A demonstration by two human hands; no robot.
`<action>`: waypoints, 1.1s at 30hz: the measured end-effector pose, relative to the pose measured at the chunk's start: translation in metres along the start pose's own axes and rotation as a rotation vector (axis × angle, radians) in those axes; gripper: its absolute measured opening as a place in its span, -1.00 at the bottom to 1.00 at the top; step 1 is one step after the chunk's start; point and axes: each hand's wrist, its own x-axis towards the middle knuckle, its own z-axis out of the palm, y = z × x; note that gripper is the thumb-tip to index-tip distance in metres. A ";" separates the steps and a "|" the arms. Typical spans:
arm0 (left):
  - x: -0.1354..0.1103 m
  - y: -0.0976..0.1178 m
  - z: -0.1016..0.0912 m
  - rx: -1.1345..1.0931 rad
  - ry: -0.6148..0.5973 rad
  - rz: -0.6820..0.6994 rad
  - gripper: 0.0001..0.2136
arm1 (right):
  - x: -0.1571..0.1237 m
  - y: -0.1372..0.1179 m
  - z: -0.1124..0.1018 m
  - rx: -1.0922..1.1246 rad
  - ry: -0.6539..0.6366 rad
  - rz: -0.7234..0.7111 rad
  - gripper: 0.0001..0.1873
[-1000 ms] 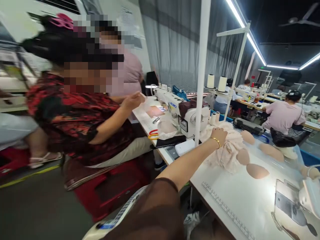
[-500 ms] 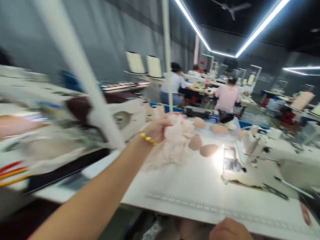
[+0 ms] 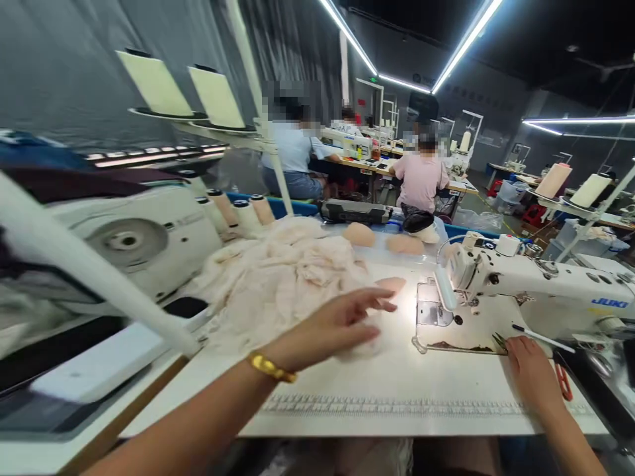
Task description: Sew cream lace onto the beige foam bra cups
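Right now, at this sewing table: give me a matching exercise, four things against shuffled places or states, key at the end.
Things
1. Left hand
2. Right hand
3. Fabric pile
4. Ruler strip

Places or states
A. Along the near edge of the white tabletop
B. At a small dark pointed tool, by the front of the sewing machine
C. Thumb and fingers parted, gold bracelet at its wrist
D. Crumpled, pale cream

Pairs: 1-C, 2-B, 3-D, 4-A
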 end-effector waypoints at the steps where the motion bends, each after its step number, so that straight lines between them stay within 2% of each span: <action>1: 0.001 0.004 0.017 -0.014 -0.022 -0.019 -0.64 | 0.000 -0.009 0.001 0.039 -0.005 0.018 -0.54; 4: 0.006 0.008 0.053 -0.043 -0.041 -0.067 -0.66 | 0.001 -0.052 -0.003 0.242 -0.119 0.066 -0.68; 6: 0.008 0.007 0.063 -0.063 -0.056 -0.082 -0.61 | 0.004 -0.087 -0.008 0.370 -0.200 -0.005 -0.75; 7: 0.008 0.007 0.065 -0.098 -0.076 -0.088 -0.56 | 0.006 -0.103 -0.009 0.389 -0.190 -0.079 -0.76; 9: 0.010 0.005 0.067 -0.230 -0.136 -0.115 -0.39 | 0.011 -0.129 -0.008 0.333 -0.105 -0.227 -0.78; 12: 0.011 0.001 0.073 -0.418 -0.182 -0.178 -0.19 | 0.021 -0.153 0.001 0.119 0.006 -0.344 -0.72; 15: 0.012 -0.002 0.083 -0.455 -0.143 -0.166 -0.17 | 0.029 -0.166 0.010 -0.028 0.048 -0.412 -0.67; 17: 0.011 -0.003 0.085 -0.467 -0.147 -0.142 -0.18 | 0.032 -0.172 0.013 -0.045 0.056 -0.438 -0.66; 19: 0.008 -0.002 0.076 -0.413 -0.192 -0.138 -0.16 | 0.031 -0.173 0.011 -0.013 0.036 -0.445 -0.64; 21: 0.002 -0.001 0.053 -0.234 -0.220 -0.155 -0.22 | 0.025 -0.162 0.007 0.032 0.005 -0.414 -0.64; 22: -0.003 0.000 0.037 -0.097 -0.190 -0.165 -0.28 | 0.021 -0.151 0.004 0.043 -0.008 -0.385 -0.65; 23: -0.007 -0.001 0.021 0.059 -0.097 -0.182 -0.37 | 0.017 -0.136 0.002 0.038 -0.015 -0.343 -0.67; 25: -0.016 -0.004 -0.009 0.371 0.245 -0.183 -0.47 | 0.007 -0.101 -0.001 -0.028 -0.026 -0.267 -0.69; 26: -0.020 -0.007 -0.018 0.506 0.350 -0.149 -0.49 | 0.002 -0.083 -0.002 -0.081 -0.028 -0.222 -0.66; 27: -0.022 -0.010 -0.021 0.605 0.392 -0.099 -0.50 | -0.001 -0.066 -0.003 -0.134 -0.040 -0.197 -0.62; 28: -0.022 -0.014 -0.019 0.671 0.364 -0.033 -0.49 | -0.004 -0.053 -0.003 -0.180 -0.045 -0.193 -0.57; 30: -0.018 -0.020 0.000 0.720 0.194 0.115 -0.40 | -0.005 -0.041 -0.004 -0.220 -0.026 -0.176 -0.53; 32: -0.008 -0.024 0.031 0.741 0.063 0.254 -0.33 | -0.004 -0.050 -0.005 -0.105 -0.035 -0.178 -0.56; 33: -0.002 -0.024 0.047 0.755 0.039 0.306 -0.40 | -0.003 -0.061 -0.005 0.004 -0.070 -0.188 -0.58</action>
